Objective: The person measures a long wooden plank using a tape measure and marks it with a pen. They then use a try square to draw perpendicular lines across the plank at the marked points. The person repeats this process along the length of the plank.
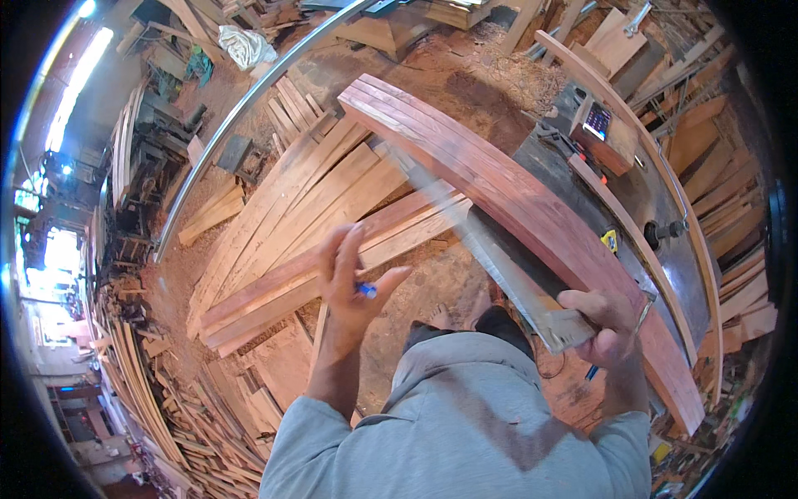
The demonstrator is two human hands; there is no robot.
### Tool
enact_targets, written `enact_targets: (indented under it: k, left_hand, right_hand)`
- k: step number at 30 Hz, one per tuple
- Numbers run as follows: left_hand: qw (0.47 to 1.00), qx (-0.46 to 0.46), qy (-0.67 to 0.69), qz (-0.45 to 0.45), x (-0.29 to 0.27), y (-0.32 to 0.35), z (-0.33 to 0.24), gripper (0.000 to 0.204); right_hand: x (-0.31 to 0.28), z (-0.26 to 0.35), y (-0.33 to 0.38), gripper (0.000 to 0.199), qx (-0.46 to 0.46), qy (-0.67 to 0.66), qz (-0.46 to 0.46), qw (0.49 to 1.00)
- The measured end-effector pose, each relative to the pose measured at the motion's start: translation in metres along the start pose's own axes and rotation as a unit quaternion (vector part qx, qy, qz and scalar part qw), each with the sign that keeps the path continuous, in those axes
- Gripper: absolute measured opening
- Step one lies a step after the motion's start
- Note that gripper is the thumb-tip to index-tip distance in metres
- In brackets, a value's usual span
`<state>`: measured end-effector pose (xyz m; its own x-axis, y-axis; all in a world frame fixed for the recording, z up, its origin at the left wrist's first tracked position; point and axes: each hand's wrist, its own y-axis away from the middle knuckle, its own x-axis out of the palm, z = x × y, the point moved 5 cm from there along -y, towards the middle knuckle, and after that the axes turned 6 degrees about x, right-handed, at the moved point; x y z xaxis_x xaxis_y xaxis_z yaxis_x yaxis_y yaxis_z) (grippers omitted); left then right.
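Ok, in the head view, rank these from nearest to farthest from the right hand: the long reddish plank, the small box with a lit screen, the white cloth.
From the right hand:
1. Long reddish plank, right beside the hand, running up and to the left.
2. Small box with a lit screen, on the dark machine table above.
3. White cloth, far at the upper left.

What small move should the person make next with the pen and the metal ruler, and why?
Probably bring the left hand with its blue pen over to the metal ruler. The right hand already holds the ruler against the red curved plank, while the pen is off the wood.
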<state>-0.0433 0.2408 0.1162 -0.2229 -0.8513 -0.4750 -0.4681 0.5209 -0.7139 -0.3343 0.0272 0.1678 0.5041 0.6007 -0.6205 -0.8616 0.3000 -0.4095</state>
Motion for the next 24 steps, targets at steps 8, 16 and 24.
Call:
enact_targets:
  k: [8,16,24]
  left_hand:
    - [0.955,-0.057,0.07,0.282,-0.018,0.016,0.047,0.051]
    - [0.908,-0.272,0.066,0.312,0.118,0.012,0.124,0.032]
    - [0.887,-0.309,0.021,0.343,0.187,-0.024,0.203,0.03]
  right_hand:
    - [0.072,-0.089,-0.064,0.026,0.118,-0.135,0.148,0.973]
    - [0.08,-0.253,-0.15,0.012,0.342,-0.101,0.127,0.926]
    - [0.115,-0.363,-0.196,0.015,0.458,-0.166,0.098,0.868]
